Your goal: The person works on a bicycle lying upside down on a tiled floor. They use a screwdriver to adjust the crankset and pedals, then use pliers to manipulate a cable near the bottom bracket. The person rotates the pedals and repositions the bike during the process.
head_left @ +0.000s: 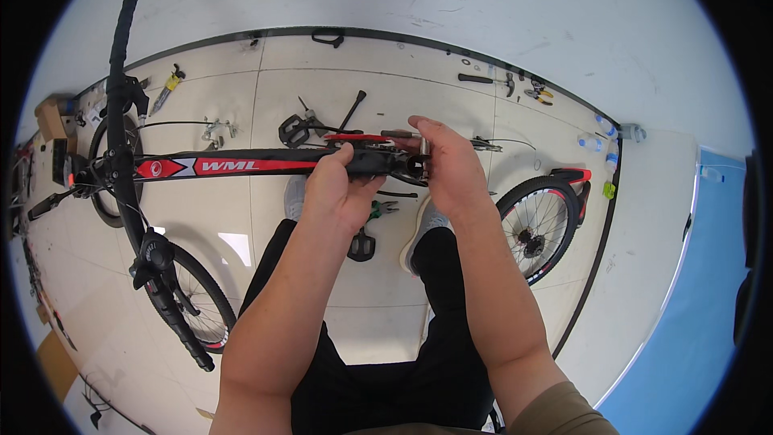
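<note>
A black and red bicycle frame (278, 164) lies across the middle, its handlebar (121, 133) on the left with dark grips. My left hand (336, 192) is closed round the tube near its rear end, thumb on top and fingers curled below. At the open end of the seat tube (416, 167), my right hand (452, 163) is closed on a shiny silver metal part (425, 147). Its thumb and fingers press close to the tube opening; the fingertips are partly hidden. What that part is exactly, I cannot make out.
A loose wheel (537, 229) lies at the right. Two pedals, one black pedal (362, 246) between my shoes, green-handled pliers (383, 209), a hammer (488, 80) and yellow-handled pliers (539, 93) lie on the tiled floor. Water bottles (592, 142) stand or lie by the right wall.
</note>
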The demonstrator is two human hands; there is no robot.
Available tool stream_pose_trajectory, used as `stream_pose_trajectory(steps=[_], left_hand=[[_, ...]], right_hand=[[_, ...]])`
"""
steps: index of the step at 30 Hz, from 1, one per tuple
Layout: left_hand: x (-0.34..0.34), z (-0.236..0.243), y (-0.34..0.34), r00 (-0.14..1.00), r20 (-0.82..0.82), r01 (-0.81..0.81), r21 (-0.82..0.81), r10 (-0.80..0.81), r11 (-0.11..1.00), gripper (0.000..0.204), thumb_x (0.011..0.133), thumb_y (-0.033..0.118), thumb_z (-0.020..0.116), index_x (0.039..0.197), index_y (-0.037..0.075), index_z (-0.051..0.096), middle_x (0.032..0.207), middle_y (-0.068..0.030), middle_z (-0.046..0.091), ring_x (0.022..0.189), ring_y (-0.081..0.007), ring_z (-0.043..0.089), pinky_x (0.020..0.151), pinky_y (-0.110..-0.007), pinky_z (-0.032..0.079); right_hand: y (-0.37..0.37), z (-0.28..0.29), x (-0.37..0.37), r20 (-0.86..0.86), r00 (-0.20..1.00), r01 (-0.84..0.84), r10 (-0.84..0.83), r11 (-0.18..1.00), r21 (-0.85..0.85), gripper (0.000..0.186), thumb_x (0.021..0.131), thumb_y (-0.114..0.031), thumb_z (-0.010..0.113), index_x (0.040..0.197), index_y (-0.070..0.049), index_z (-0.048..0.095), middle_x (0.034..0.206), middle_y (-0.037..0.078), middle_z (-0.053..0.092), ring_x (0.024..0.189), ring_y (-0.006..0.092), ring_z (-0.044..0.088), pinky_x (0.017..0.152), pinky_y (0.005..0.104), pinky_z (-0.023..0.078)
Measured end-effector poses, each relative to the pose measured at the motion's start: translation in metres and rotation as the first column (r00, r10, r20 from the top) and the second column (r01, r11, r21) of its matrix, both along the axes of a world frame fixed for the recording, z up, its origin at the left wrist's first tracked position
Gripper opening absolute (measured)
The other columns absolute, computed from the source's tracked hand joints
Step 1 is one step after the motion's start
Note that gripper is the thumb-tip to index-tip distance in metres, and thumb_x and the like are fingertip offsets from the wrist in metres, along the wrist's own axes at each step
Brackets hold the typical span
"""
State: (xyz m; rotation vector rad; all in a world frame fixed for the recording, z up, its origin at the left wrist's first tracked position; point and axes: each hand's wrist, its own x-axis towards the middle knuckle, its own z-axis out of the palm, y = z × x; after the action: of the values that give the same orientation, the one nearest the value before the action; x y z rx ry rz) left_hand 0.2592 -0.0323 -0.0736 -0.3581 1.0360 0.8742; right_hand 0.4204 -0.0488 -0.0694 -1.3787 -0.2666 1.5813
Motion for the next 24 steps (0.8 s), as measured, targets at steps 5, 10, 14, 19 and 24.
stream_pose_trajectory(steps=[5,10,14,19,24], left_hand=[[0.0,0.0,0.001,1.0,0.011,-0.01,-0.016,0.01,1.0,0.029,0.105,0.017,0.04,0.127,-0.003,0.041,0.134,-0.0216,0.046,0.129,-0.0333,0.046,0.117,-0.054,0.03],[0.0,-0.007,0.001,1.0,0.001,-0.009,-0.045,0.009,0.999,0.029,0.104,0.016,0.042,0.128,-0.002,0.042,0.131,-0.0209,0.05,0.126,-0.0321,0.05,0.115,-0.055,0.032],[-0.001,-0.008,0.001,1.0,0.014,-0.004,-0.05,0.004,0.999,0.031,0.105,0.016,0.042,0.129,-0.002,0.04,0.132,-0.0214,0.048,0.127,-0.0323,0.049,0.115,-0.055,0.032],[0.0,-0.001,0.002,1.0,0.0,-0.015,-0.073,0.015,0.997,0.03,0.105,0.017,0.041,0.128,-0.002,0.041,0.131,-0.0213,0.049,0.127,-0.0318,0.048,0.115,-0.053,0.032],[0.0,-0.002,0.001,1.0,0.007,-0.004,-0.039,0.004,0.999,0.029,0.105,0.018,0.04,0.126,-0.002,0.044,0.129,-0.0193,0.051,0.125,-0.0301,0.05,0.114,-0.052,0.034]], right_hand=[[0.001,-0.001,0.004,-0.123,0.992,0.018,-0.021,1.0,-0.026,0.039,0.099,-0.023,0.05,0.127,0.004,0.052,0.114,0.016,0.064,0.101,0.0228,0.062,0.091,0.0346,0.048],[0.001,0.002,0.003,-0.124,0.992,0.001,-0.002,1.0,-0.015,0.036,0.101,-0.022,0.045,0.126,0.004,0.053,0.112,0.016,0.064,0.098,0.0214,0.062,0.092,0.0346,0.048],[0.001,0.0,0.005,-0.177,0.984,0.004,-0.007,1.0,-0.013,0.035,0.102,-0.021,0.044,0.126,0.003,0.053,0.109,0.015,0.064,0.094,0.0208,0.061,0.091,0.0348,0.048],[0.001,-0.001,0.005,-0.168,0.985,0.043,-0.045,0.999,-0.012,0.037,0.101,-0.027,0.049,0.124,0.002,0.055,0.107,0.014,0.064,0.093,0.0198,0.06,0.086,0.0335,0.049],[0.002,0.012,-0.014,0.435,0.897,-0.144,0.083,0.984,0.108,0.043,0.088,-0.026,0.072,0.119,0.002,0.06,0.108,0.011,0.064,0.089,0.0186,0.059,0.078,0.0322,0.051]])
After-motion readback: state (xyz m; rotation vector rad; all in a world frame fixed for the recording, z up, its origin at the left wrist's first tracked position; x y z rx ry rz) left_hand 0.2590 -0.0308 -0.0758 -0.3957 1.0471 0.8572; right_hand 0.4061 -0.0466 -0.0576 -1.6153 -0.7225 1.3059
